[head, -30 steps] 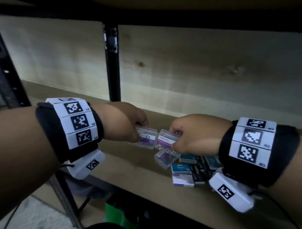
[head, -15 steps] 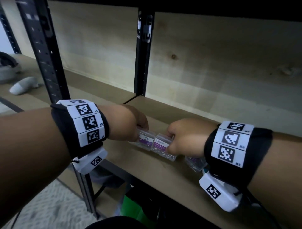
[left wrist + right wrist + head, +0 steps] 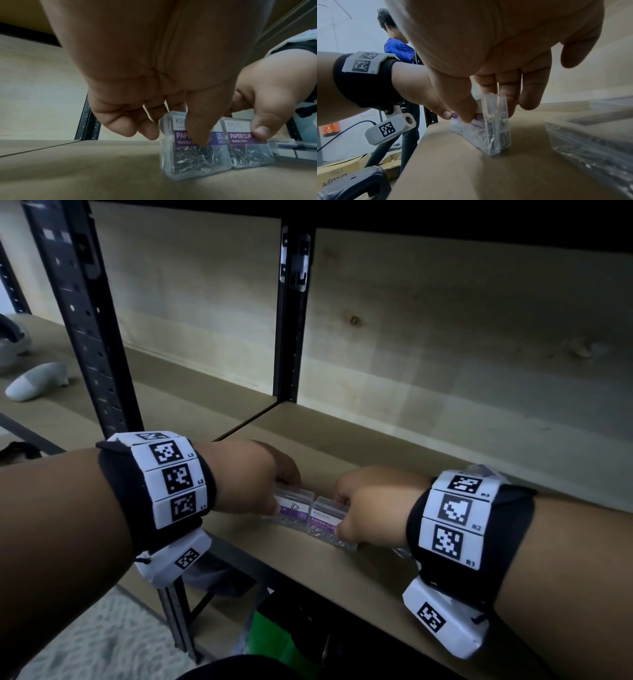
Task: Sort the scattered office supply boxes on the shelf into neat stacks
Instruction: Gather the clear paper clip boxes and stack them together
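- Head view: the left hand [image 3: 253, 474] and right hand [image 3: 370, 505] each pinch one clear plastic paper-clip box, the left box [image 3: 294, 506] and right box [image 3: 327, 520], side by side near the brown shelf board's [image 3: 394, 450] front edge.
- Left wrist view: both boxes stand on edge; square their faces before letting go.
- Right wrist view: a third clear box [image 3: 590, 135], perhaps more, lies beside.

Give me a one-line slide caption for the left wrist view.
Left hand and right hand each stand a clear paper clip box on edge, side by side, on the shelf.
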